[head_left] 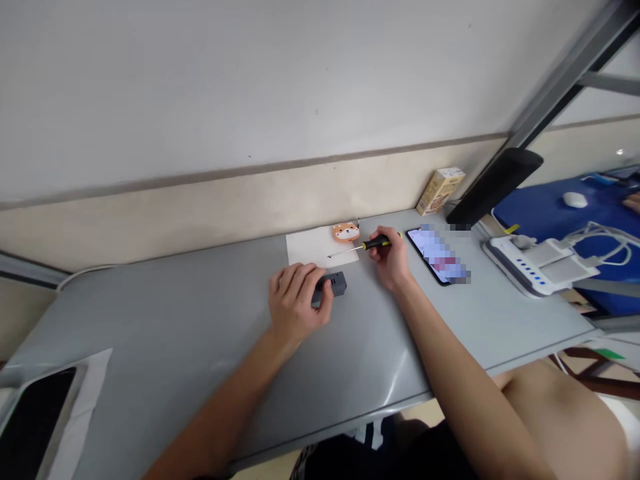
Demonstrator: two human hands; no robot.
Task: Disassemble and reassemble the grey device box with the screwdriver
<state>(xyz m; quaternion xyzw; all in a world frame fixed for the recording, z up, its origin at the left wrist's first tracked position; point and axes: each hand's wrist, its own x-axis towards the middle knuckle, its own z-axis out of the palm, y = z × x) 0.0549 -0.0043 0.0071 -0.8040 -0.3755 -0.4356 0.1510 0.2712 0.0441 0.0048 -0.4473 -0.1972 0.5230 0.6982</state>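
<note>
My left hand (299, 298) is closed around a small dark grey box-shaped device (338, 285) with slots and holes in its upper face, resting on or just above the grey table. The fingers hide its left part. My right hand (389, 259) grips a black and yellow screwdriver (375, 243) by its handle. The thin shaft points left, its tip over a white sheet of paper (305, 248). By the tip there is a small dark speck, perhaps a screw; I cannot tell whether they touch. An orange and white animal-face case (346, 232) sits at the paper's right edge.
A lit phone (436, 257) lies right of my right hand. Beyond it stand a yellow carton (440, 191) and a black upright object (495, 187). A white power strip (537, 267) with cables occupies the right end. A dark-screened device (37, 420) lies at the left front.
</note>
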